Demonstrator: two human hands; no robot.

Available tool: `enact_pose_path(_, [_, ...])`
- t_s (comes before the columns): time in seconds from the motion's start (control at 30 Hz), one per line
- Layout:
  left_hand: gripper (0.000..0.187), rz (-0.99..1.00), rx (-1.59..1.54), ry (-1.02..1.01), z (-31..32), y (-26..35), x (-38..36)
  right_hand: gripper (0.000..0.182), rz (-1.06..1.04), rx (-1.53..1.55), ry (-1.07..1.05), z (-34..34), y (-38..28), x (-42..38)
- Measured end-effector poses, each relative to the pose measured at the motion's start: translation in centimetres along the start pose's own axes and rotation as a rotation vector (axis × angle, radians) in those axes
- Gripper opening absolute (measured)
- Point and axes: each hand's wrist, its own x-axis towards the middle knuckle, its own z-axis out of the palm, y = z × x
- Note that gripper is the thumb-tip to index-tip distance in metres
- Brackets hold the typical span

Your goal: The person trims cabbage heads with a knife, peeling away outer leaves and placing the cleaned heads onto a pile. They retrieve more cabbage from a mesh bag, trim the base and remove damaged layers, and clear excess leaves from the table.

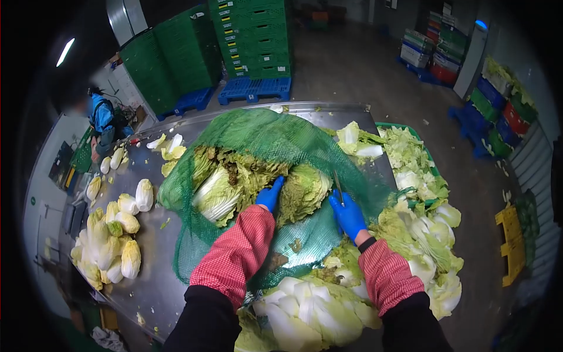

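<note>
A green mesh bag lies spread on the metal table, its mouth towards me, with napa cabbages inside. My left hand, in a blue glove, reaches into the mouth. Its visible fingers stretch out against the left side of a leafy napa cabbage; part of the hand is hidden. Another napa cabbage lies left of it, among browned outer leaves. My right hand, also blue-gloved, is closed on a knife whose thin blade points away from me, beside the right-hand cabbage and close to the mesh.
Trimmed cabbage hearts are heaped on the left of the table. Loose leaves lie in front of me; more fill a green crate at right. A person stands at far left. Stacked green crates rise behind.
</note>
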Motion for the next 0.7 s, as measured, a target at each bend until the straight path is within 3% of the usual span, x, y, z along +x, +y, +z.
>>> enact_pose_path(0.07, [0.090, 0.252, -0.091, -0.154, 1.7, -3.5, 4.1, 0.041, 0.086, 0.189, -0.053, 0.8, -0.4, 1.7])
enact_pose_path(0.13, [0.085, 0.344, -0.412, -0.102, 2.7, -0.9, 1.7, 0.039, 0.195, 0.353, -0.112, 1.5, -0.8, 2.6])
enact_pose_path(0.17, [0.086, 0.085, -0.362, -0.211, 0.4, 3.4, -3.1, 0.039, 0.255, 0.422, -0.144, 1.8, -1.2, 3.1])
enact_pose_path(0.27, [0.090, -0.064, -0.421, -0.381, 1.3, 1.2, 0.4, 0.038, 0.295, 0.514, -0.125, 2.3, -1.7, 4.0])
enact_pose_path(0.3, [0.102, 0.050, -0.322, -0.344, 1.6, 1.2, 0.4, 0.038, 0.291, 0.523, -0.100, 2.6, -1.7, 4.0])
enact_pose_path(0.33, [0.114, 0.042, -0.257, -0.314, 1.3, 2.4, -1.4, 0.038, 0.287, 0.519, -0.123, 2.8, -1.9, 3.7])
enact_pose_path(0.4, [0.119, 0.112, -0.078, -0.063, 3.4, 2.1, -1.2, 0.038, 0.275, 0.496, -0.161, 2.8, -2.2, 2.7])
enact_pose_path(0.5, [0.111, 0.130, -0.276, -0.114, 4.0, 1.9, -1.9, 0.038, 0.272, 0.468, -0.149, 2.8, -3.4, 1.7])
enact_pose_path(0.63, [0.084, 0.321, -0.612, -0.156, 2.0, 1.3, -5.9, 0.039, 0.254, 0.480, -0.181, 2.2, -5.4, -2.2])
enact_pose_path(0.7, [0.082, 0.247, -0.595, -0.246, -0.6, 0.9, -9.9, 0.040, 0.141, 0.452, -0.142, 2.8, -4.3, -6.2])
